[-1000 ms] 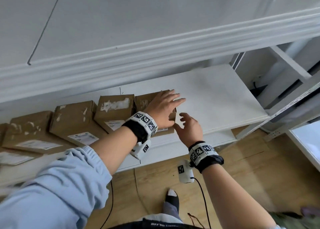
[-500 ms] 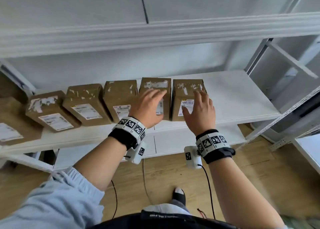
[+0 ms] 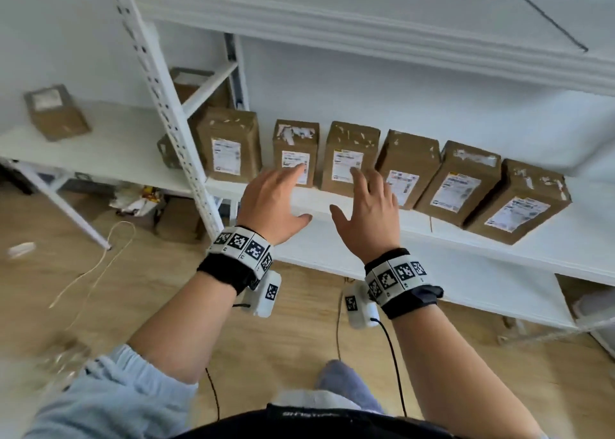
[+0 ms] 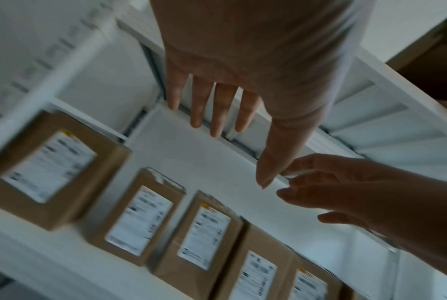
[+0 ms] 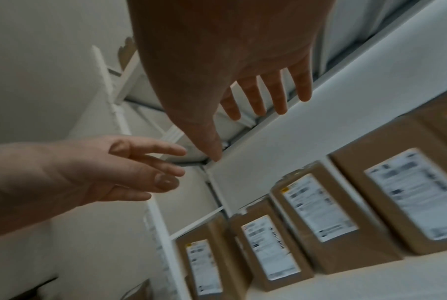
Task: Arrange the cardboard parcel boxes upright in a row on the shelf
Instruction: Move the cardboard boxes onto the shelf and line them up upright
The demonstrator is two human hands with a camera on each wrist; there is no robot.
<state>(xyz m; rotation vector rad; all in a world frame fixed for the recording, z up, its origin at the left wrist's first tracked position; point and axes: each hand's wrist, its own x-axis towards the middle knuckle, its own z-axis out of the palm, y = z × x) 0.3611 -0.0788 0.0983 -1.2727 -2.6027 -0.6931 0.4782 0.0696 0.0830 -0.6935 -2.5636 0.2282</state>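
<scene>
Boxes: six cardboard parcel boxes [image 3: 376,169] stand in a row on the white shelf [image 3: 499,239], across the middle of my head view, each with a white label facing me.
Row, left end: the leftmost box [image 3: 229,144] is upright, just right of the perforated post [image 3: 169,116].
Row, centre: the second box [image 3: 295,152] and the third box [image 3: 351,157] are upright, with a narrow gap between them.
Row, right end: the three boxes toward the right of the frame lean to the right; the last box [image 3: 519,202] leans most.
Left hand: my left hand [image 3: 271,202] is in front of the second box, fingers straight and spread, grasping nothing. I cannot tell if a fingertip touches the label.
Right hand: my right hand [image 3: 369,215] is in front of the third box, fingers also stretched out, nothing in it. Contact with the box I cannot tell either.
Wrist views: both are blurred; each shows flat, spread fingers [image 4: 217,109] over the labelled boxes [image 5: 319,207], apart from them.
Other shelf: at the upper left of the frame another box [image 3: 56,112] lies alone on the neighbouring shelf [image 3: 109,145].
Floor: wooden floor [image 3: 299,332] at the bottom of the frame, with a thin cord [image 3: 96,269] at the lower left.
</scene>
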